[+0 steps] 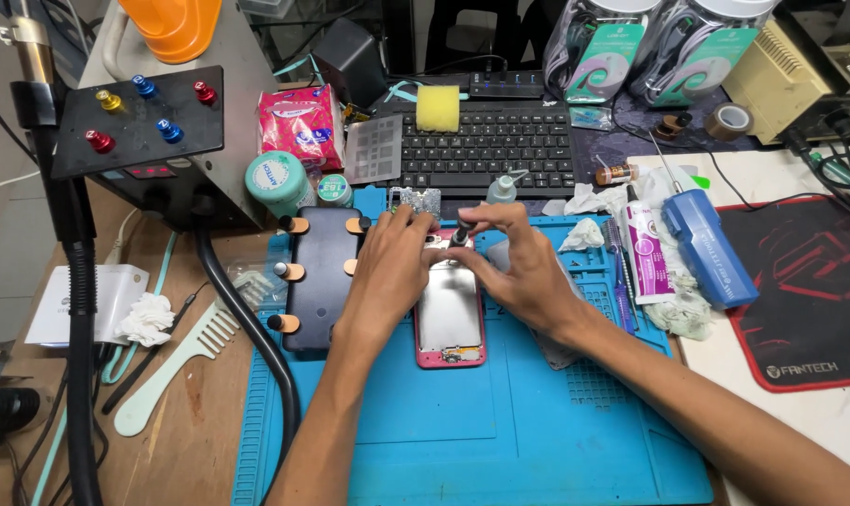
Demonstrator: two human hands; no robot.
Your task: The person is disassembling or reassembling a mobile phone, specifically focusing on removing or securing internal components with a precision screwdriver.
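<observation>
Phone (450, 319), an opened one with a pink frame and bare metal inside, lies flat on the blue repair mat (500, 422) in the middle of the worktop (195, 412). Over its upper end the right hand (523, 267) pinches a small dark tool (458, 237) between thumb and fingers, tip down on the phone. The left hand (392, 267) rests on the phone's upper left corner, fingers bent and pressing against it. Just left of the phone sits a dark holder (319, 276) with tan clamps. To the right lie a white tube (644, 251) and a blue handheld device (708, 245). Behind the mat stands a black keyboard (500, 145) with a yellow sponge (438, 108) on it.
</observation>
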